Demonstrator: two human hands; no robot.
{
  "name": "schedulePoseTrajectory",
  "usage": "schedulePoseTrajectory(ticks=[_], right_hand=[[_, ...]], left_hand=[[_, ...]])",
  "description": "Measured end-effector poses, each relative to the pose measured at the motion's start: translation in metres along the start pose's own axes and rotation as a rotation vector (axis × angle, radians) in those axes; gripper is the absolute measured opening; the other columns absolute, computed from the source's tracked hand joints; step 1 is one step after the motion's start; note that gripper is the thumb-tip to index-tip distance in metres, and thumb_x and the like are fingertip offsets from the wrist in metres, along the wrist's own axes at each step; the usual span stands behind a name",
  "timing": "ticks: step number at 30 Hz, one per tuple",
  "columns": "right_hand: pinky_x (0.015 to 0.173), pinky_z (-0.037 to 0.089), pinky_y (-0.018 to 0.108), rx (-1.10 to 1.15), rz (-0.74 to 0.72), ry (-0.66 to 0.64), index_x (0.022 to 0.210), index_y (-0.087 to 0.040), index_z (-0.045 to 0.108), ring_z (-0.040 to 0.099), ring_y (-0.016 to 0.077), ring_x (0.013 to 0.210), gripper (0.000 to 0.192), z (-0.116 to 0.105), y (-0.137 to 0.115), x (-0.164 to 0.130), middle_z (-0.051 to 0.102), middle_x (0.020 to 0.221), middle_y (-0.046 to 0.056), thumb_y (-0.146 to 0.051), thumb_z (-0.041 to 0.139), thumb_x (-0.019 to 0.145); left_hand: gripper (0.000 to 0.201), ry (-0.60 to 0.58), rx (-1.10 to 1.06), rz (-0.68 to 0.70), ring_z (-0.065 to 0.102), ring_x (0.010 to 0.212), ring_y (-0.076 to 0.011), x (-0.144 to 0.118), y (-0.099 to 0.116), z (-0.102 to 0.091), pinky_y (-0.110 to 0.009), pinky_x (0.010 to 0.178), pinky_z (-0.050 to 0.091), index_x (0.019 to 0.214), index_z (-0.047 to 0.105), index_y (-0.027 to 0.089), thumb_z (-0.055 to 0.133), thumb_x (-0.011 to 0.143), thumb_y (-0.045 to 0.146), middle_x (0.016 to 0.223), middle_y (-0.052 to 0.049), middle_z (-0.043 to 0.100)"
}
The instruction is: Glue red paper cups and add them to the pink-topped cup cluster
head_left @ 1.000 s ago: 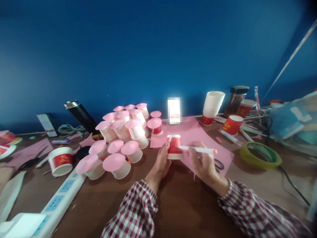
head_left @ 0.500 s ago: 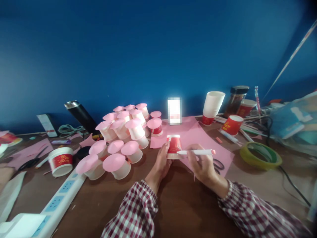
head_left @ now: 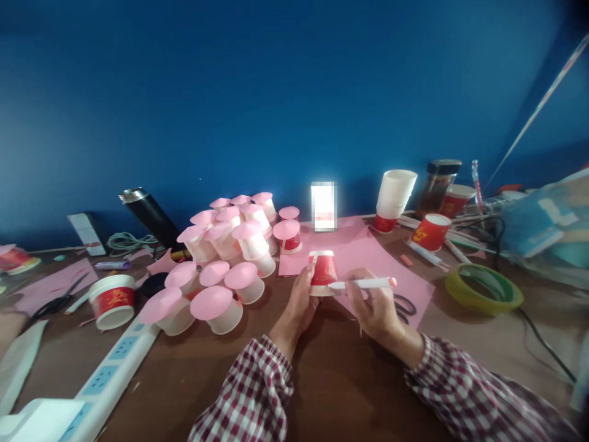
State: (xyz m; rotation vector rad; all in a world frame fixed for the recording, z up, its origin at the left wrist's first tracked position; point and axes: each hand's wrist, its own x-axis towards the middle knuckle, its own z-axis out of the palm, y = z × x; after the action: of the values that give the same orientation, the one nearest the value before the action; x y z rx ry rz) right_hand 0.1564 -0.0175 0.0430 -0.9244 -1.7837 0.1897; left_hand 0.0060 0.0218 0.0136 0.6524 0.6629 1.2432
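Upside down in my left hand (head_left: 301, 301) is a red and white paper cup (head_left: 324, 272), gripped round its left side and lower rim. My right hand (head_left: 375, 304) pinches a white marker pen (head_left: 365, 283) lying almost level, its tip at the lower right part of the cup. A pink paper sheet (head_left: 340, 239) lies flat behind both hands. Scissors (head_left: 405, 307) with dark handles rest on the sheet, partly hidden by my right hand. To the left stand several upturned cups topped with pink paper cones (head_left: 211, 302).
A white power strip (head_left: 113, 368) runs along the left front. A paper cup (head_left: 113, 301) and a black flask (head_left: 151, 215) stand left. At right are stacked cups (head_left: 396, 199), a red cup (head_left: 431, 232), a tape roll (head_left: 483, 288) and a jar (head_left: 439, 187). A lit screen (head_left: 324, 205) stands behind.
The marker has shifted slightly left and down along the cup with my right hand. My left hand holds the cup in nearly the same place.
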Motion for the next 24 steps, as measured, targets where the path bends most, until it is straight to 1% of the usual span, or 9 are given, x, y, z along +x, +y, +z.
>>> schedulePoseTrajectory(ticks=[4,7,12,16,20,24], right_hand=[[0.054,0.048,0.030,0.016,0.018,0.002,0.089,-0.023,0.058,0.056,0.0166,0.057,0.016,0.001,-0.001,0.002,0.064,0.074,0.004,-0.022,0.044,0.098],[0.055,0.048,0.030,0.003,0.042,-0.005,0.089,-0.022,0.055,0.057,0.0163,0.057,0.014,0.004,0.003,0.001,0.064,0.074,0.004,-0.022,0.045,0.098],[0.059,0.047,0.029,-0.045,0.044,-0.010,0.089,-0.021,0.055,0.057,0.0149,0.061,0.012,0.005,0.008,-0.002,0.064,0.076,0.003,-0.022,0.047,0.097],[0.062,0.046,0.028,-0.087,0.027,0.019,0.089,-0.021,0.055,0.057,0.0149,0.063,0.011,0.004,0.009,-0.001,0.063,0.075,0.002,-0.021,0.048,0.097],[0.059,0.046,0.029,-0.060,0.059,0.037,0.086,-0.022,0.055,0.055,0.0153,0.057,0.012,0.003,0.007,0.002,0.062,0.071,0.002,-0.021,0.049,0.096],[0.056,0.049,0.030,-0.024,0.084,0.044,0.088,-0.023,0.057,0.055,0.0171,0.057,0.014,0.000,0.004,0.004,0.061,0.068,0.003,-0.024,0.047,0.097]], left_hand=[[0.032,-0.010,0.010,0.022,0.060,0.073,-0.0150,-0.003,0.002,0.003,-0.028,0.072,0.047,0.089,0.064,0.015,0.068,0.081,0.046,0.082,-0.003,0.066],[0.031,-0.021,0.006,0.036,0.061,0.075,-0.0153,-0.004,0.002,0.003,-0.028,0.074,0.048,0.090,0.064,0.015,0.068,0.082,0.044,0.082,-0.003,0.066],[0.027,-0.009,-0.002,0.053,0.063,0.076,-0.0158,-0.004,-0.002,-0.001,-0.029,0.076,0.048,0.090,0.065,0.016,0.068,0.082,0.042,0.087,-0.003,0.068],[0.027,-0.033,0.008,0.060,0.064,0.082,-0.0181,-0.005,-0.002,-0.002,-0.030,0.079,0.048,0.093,0.066,0.016,0.067,0.084,0.041,0.090,-0.005,0.070],[0.030,-0.036,0.006,0.041,0.066,0.093,-0.0214,-0.006,-0.001,-0.001,-0.033,0.086,0.048,0.097,0.067,0.016,0.067,0.084,0.043,0.098,-0.007,0.071],[0.033,-0.047,0.024,0.022,0.066,0.087,-0.0199,-0.007,-0.001,-0.002,-0.032,0.083,0.049,0.098,0.068,0.014,0.067,0.085,0.044,0.095,-0.007,0.071]])
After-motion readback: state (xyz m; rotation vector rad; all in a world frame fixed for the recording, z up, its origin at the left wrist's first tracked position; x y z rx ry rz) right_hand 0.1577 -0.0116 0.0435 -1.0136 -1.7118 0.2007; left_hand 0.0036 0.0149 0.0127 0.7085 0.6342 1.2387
